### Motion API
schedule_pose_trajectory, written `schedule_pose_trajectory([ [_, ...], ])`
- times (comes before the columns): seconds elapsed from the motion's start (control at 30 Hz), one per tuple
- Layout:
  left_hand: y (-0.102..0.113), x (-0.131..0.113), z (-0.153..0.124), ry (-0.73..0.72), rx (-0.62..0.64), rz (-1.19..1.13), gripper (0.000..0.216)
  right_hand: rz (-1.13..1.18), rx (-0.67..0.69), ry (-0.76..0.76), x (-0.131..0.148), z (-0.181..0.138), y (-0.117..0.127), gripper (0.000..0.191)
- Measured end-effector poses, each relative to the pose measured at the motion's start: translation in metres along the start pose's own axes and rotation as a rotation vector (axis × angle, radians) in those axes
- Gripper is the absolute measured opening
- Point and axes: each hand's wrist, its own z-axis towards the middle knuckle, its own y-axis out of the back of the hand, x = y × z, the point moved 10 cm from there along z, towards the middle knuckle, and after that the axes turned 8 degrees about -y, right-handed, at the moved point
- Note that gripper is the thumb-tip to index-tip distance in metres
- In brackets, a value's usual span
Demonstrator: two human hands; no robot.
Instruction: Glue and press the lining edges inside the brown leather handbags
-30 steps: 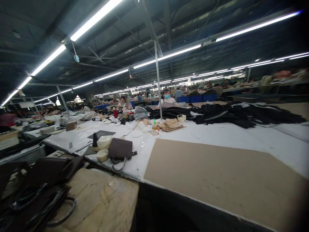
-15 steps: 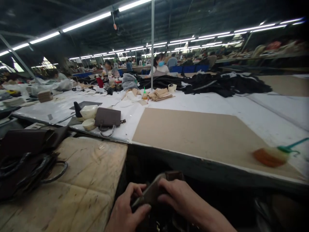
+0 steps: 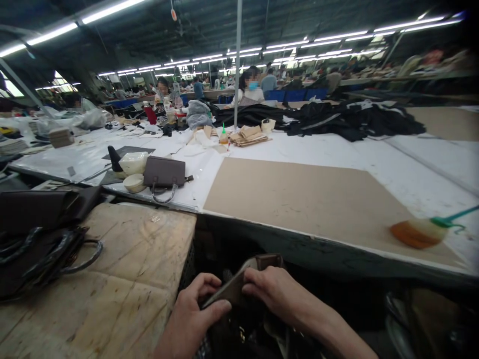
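Note:
Low in the head view, a dark brown handbag [image 3: 235, 288] is tilted in front of me. Its greyish-brown edge shows between my hands, and the rest is lost in shadow. My left hand [image 3: 192, 314] pinches the lower left end of that edge, thumb on the near side and fingers behind. Higher up the same edge, my right hand [image 3: 267, 289] grips with curled fingers. Small shiny metal parts [image 3: 242, 333] glint below the hands.
On the left bench [image 3: 142, 264] lie dark bags [image 3: 37, 249] with wrapped handles. The white table ahead bears a small brown handbag [image 3: 164, 172], a round tub [image 3: 134, 183], a beige board [image 3: 299, 194] and an orange-liquid bottle [image 3: 419, 233]. Black material [image 3: 337, 119] and people are farther back.
The whole view has shifted, so the table and its things appear slightly higher. Both hands keep their hold on the handbag's edge, almost in the same place.

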Motion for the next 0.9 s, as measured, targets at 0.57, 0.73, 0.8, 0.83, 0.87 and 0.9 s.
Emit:
schedule_pose_trajectory([
  [0.57, -0.005, 0.012, 0.006, 0.017, 0.056, -0.038, 0.021, 0.011, -0.126, -0.023, -0.008, 0.000, 0.002, 0.018],
  [0.73, -0.006, 0.011, 0.006, 0.004, 0.098, -0.031, 0.022, 0.000, -0.123, -0.023, -0.009, 0.001, 0.001, 0.019],
  [0.8, -0.006, 0.008, 0.005, -0.008, 0.113, -0.033, 0.027, -0.012, -0.118, -0.031, -0.009, 0.001, 0.000, 0.020],
  [0.83, -0.006, 0.006, 0.005, -0.014, 0.112, -0.032, 0.029, -0.017, -0.118, -0.032, -0.009, 0.001, -0.001, 0.021],
  [0.87, -0.005, 0.006, 0.005, -0.019, 0.109, -0.031, 0.031, -0.021, -0.120, -0.033, -0.010, 0.001, -0.001, 0.021],
  [0.9, -0.005, 0.006, 0.005, -0.021, 0.103, -0.032, 0.032, -0.025, -0.120, -0.033, -0.010, 0.000, -0.001, 0.021],
])
